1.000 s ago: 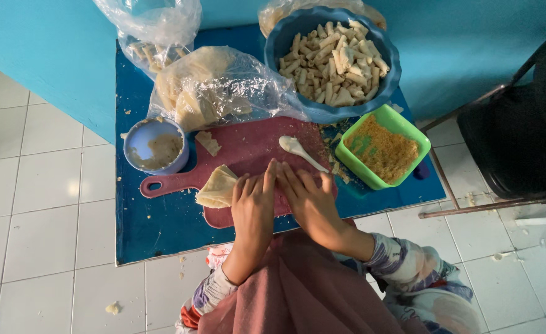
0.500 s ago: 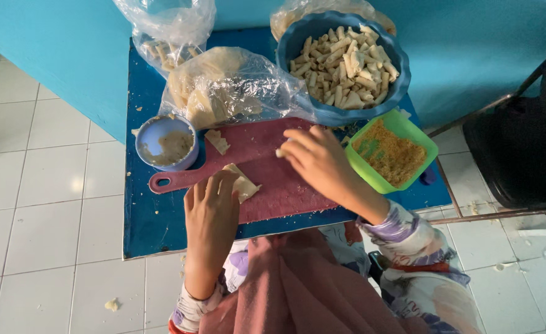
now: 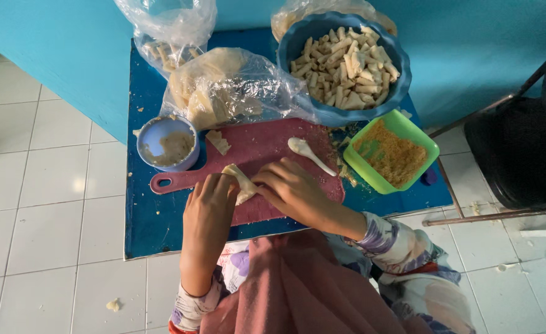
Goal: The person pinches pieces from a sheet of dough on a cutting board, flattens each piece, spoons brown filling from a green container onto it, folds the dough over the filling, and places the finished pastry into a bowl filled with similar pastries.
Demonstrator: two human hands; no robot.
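- A pale, thin pastry wrapper lies folded into a rough wedge on the dark red cutting board, pinched from both sides.
- The left hand closes its fingers on the wrapper's near left edge; the right hand curls its fingers over the right end (what is folded inside cannot be seen).
- Just beyond the right fingers lies a white spoon; further right, a green tub of orange crumbs.
- Beyond the left fingers: a small blue bowl of paste and a torn scrap of wrapper.
- Farther off stand a clear bag of wrappers and a big blue bowl of finished rolls, all on the blue tabletop.
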